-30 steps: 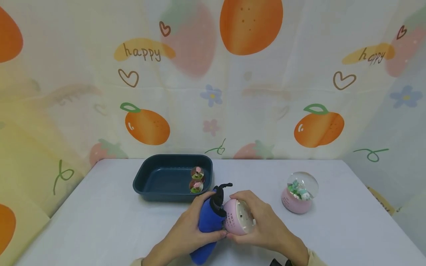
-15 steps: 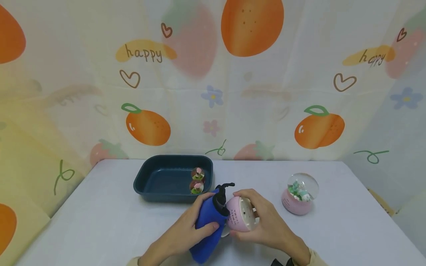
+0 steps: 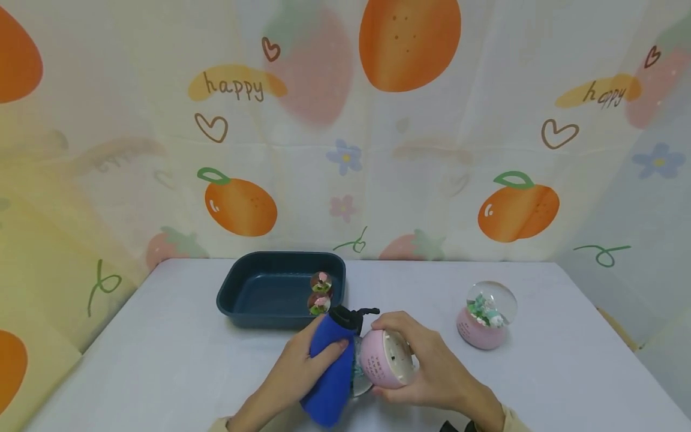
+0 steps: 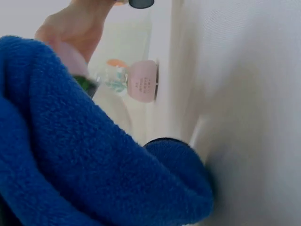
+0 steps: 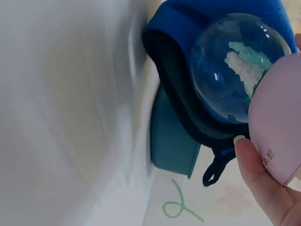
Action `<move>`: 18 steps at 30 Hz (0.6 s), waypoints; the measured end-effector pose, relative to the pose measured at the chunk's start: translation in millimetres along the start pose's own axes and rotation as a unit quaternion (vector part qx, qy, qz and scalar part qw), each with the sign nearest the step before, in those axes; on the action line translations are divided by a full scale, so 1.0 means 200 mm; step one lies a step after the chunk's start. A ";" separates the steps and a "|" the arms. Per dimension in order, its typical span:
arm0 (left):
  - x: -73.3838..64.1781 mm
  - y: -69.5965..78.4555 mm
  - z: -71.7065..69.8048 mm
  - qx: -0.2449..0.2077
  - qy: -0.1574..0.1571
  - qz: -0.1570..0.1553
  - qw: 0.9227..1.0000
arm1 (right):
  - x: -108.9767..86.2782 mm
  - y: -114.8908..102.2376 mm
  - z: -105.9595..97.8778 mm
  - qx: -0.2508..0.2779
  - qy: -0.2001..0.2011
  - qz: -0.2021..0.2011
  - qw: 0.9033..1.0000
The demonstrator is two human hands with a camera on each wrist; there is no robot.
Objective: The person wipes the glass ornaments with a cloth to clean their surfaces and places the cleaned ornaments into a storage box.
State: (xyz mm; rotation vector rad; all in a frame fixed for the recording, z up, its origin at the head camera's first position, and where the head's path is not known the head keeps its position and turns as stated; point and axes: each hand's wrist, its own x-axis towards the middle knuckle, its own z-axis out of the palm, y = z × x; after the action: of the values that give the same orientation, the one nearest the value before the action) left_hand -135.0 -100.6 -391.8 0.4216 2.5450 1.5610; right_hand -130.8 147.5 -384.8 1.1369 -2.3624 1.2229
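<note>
Blue fleece pouch (image 3: 329, 372) sits gripped in the left hand (image 3: 294, 375), fingers curled round it, its black-lined mouth turned toward the right hand (image 3: 426, 372). That hand's fingers curl round the pink base of a snow globe (image 3: 384, 360), whose glass dome (image 5: 237, 70) lies at the pouch mouth. Beyond the left hand rests a dark tray (image 3: 259, 294); right of the right hand a second snow globe (image 3: 484, 315) stands on the surface (image 3: 162, 360).

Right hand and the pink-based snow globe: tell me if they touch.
Touching: in the head view, the right hand grips the snow globe by its pink base.
</note>
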 end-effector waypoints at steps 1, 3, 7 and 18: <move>0.00 0.00 0.00 -0.007 0.007 -0.003 1.000 | 0.00 0.00 0.00 0.001 -0.002 -0.006 1.000; 0.01 -0.01 -0.01 -0.021 0.010 -0.009 1.000 | 0.00 0.00 0.00 0.003 -0.003 -0.017 1.000; 0.01 -0.01 -0.02 -0.068 -0.024 -0.013 0.997 | 0.00 0.00 -0.01 0.022 0.006 -0.040 0.999; 0.01 -0.02 -0.06 -0.119 -0.127 -0.025 0.984 | 0.00 0.01 0.01 0.038 0.027 -0.098 0.994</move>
State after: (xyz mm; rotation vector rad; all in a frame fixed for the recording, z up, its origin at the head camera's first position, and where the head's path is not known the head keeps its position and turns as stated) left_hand -141.1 -112.2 -388.6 0.4867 2.1359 1.6490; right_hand -132.0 146.9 -387.3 1.3073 -2.1245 1.2678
